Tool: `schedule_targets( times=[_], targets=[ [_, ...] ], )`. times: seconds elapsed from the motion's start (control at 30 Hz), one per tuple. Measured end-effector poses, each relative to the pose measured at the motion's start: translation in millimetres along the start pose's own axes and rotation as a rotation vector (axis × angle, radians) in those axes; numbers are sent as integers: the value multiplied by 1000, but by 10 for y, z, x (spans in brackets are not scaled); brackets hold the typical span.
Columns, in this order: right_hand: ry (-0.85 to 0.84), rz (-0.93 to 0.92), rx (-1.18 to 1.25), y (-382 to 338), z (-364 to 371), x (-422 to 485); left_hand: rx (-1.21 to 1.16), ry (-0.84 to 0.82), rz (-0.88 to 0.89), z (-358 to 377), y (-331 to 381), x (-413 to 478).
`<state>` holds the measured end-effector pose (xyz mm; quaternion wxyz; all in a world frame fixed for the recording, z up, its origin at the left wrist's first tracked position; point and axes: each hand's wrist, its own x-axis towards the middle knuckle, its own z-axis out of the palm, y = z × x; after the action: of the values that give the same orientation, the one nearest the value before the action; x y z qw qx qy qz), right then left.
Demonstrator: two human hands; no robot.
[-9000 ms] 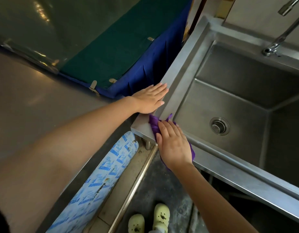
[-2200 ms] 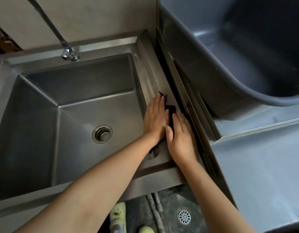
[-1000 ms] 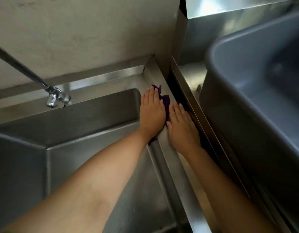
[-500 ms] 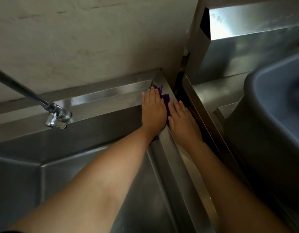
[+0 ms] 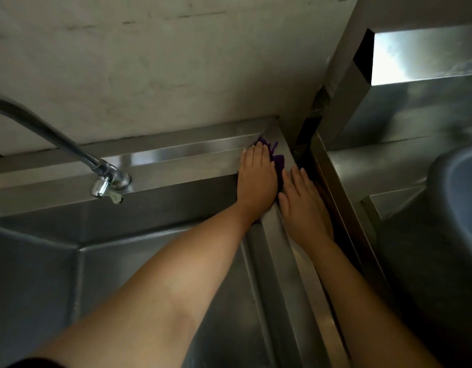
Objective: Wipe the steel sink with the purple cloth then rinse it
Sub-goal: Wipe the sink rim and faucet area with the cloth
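Positions are all given relative to the steel sink (image 5: 176, 158).

Purple cloth (image 5: 278, 160): lies on the sink's rim at the back right corner. It is mostly covered. A crumpled edge shows past the fingertips and along the right side of the left hand (image 5: 257, 179).

Left hand: palm down on the cloth at that corner. The fingers are straight and close together, pressing the cloth flat to the rim, with none curled round it. The heel of the hand sits at the basin's inner edge.

Right hand (image 5: 302, 205): palm down on the sink's right rim, just in front of the cloth. The fingers are straight and slightly spread, gripping nothing. I cannot tell whether the fingertips touch the cloth.

Tap (image 5: 107, 179): mounted on the sink's back rim, well apart from both hands on their left. Its spout runs up and away to the left.

Wall (image 5: 150, 62): pale and scuffed, directly behind the sink's back rim.

Steel counter (image 5: 362, 166): to the right of the sink, with a dark gap between them. A grey tub (image 5: 458, 197) stands on it at the far right.
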<state>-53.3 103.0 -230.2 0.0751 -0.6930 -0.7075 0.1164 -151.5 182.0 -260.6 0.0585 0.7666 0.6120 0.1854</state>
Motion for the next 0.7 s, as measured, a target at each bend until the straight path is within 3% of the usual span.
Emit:
schedule_targets(
  times=[0.33,0.7],
  targets=[
    [23,-10,10,-18,15,-9,21,-53,47,-121,-100,-110],
    [35,-4,-24,-17,9,-7,109,70,244,-283,-218,-495]
  ],
)
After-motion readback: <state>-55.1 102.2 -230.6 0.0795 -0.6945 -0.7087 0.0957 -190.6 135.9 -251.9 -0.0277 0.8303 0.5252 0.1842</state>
